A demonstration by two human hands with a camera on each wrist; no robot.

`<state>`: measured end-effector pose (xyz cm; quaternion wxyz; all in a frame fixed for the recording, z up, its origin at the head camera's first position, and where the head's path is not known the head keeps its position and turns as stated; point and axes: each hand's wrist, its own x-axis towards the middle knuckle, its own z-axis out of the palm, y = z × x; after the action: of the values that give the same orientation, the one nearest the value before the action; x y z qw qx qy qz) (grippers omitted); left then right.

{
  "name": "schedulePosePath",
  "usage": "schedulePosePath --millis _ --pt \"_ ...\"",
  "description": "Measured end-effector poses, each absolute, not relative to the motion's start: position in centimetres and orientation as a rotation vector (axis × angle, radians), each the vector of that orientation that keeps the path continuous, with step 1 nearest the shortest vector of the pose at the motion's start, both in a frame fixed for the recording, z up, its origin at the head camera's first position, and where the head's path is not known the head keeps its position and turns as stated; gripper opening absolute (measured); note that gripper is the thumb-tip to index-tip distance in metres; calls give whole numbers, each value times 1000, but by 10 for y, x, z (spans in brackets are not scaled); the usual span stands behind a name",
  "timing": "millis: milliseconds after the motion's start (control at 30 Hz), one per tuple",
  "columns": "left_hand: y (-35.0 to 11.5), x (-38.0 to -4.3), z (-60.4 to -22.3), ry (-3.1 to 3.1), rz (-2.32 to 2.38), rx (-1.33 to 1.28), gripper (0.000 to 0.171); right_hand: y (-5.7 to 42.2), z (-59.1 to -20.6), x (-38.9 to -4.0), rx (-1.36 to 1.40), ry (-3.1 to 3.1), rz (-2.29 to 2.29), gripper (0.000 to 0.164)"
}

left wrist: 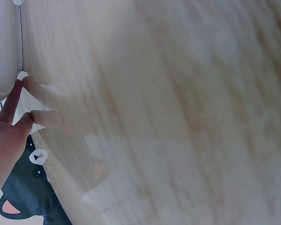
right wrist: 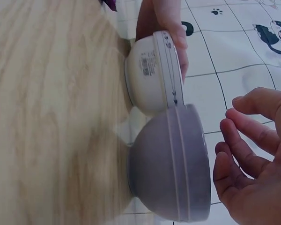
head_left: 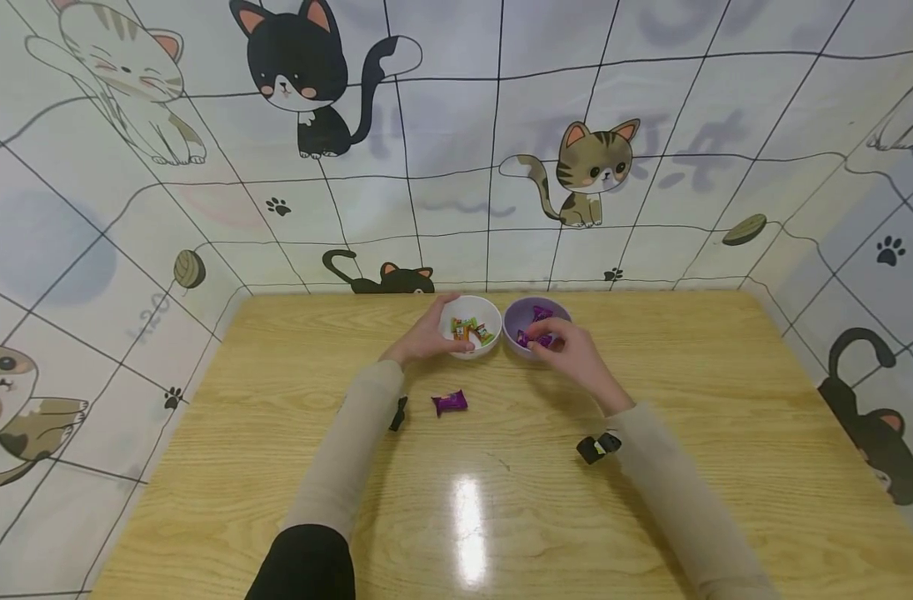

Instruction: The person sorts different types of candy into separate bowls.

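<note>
My left hand (head_left: pixel 424 337) holds the white bowl (head_left: pixel 488 311) at its left side, the thumb near the front rim and other fingers at the back. Several small green-and-orange wrapped candies (head_left: pixel 482 334) lie inside. Beside it on the right stands a purple bowl (head_left: pixel 518 313), with several purple-wrapped candies (head_left: pixel 542 313) in it. Over this bowl's rim hangs my right hand (head_left: pixel 572 357), its fingers loosely bent; the right wrist view shows nothing between the fingertips (right wrist: pixel 237 100). One purple-wrapped candy (head_left: pixel 450 402) lies on the table in front of the white bowl.
The wooden table (head_left: pixel 291 467) ends just behind the bowls at a cat-printed backdrop (head_left: pixel 456 200), which also rises on both sides. Black straps sit at both wrists, the right strap (head_left: pixel 598 447) hanging low over the table.
</note>
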<state>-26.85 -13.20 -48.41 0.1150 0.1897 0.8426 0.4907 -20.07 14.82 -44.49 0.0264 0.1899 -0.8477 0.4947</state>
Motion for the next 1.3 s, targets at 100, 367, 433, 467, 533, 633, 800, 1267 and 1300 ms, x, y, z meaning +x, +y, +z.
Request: schedulePosePath --millis 100,367,433,467,533,633,800,1267,1300 --pt "-132 -268 -483 2462 1440 554 103 143 -448 -197 634 -2605 1501 14" --pt "-132 -268 -482 2463 1439 566 102 130 -456 -187 789 -2547 1299 14" --pt "-132 -268 -483 2460 1439 562 102 127 -457 -185 828 -2543 1277 15" --pt "-132 -268 -483 2459 1438 558 102 125 -458 -184 849 -2548 1268 16" --pt "-132 -268 -483 2458 1443 552 102 121 -460 -182 890 -2567 1252 15" --pt "-132 -265 -478 2439 1459 552 102 115 -462 -178 920 -2612 1270 15" --pt "-131 -265 -478 2436 1460 542 101 106 -464 -173 940 -2671 1310 15" --pt "-132 -269 -485 2446 1470 549 100 86 -479 -169 1033 -2708 1387 16" --pt "-132 -269 -485 2447 1467 549 100 85 -479 -169 1035 -2710 1394 16"
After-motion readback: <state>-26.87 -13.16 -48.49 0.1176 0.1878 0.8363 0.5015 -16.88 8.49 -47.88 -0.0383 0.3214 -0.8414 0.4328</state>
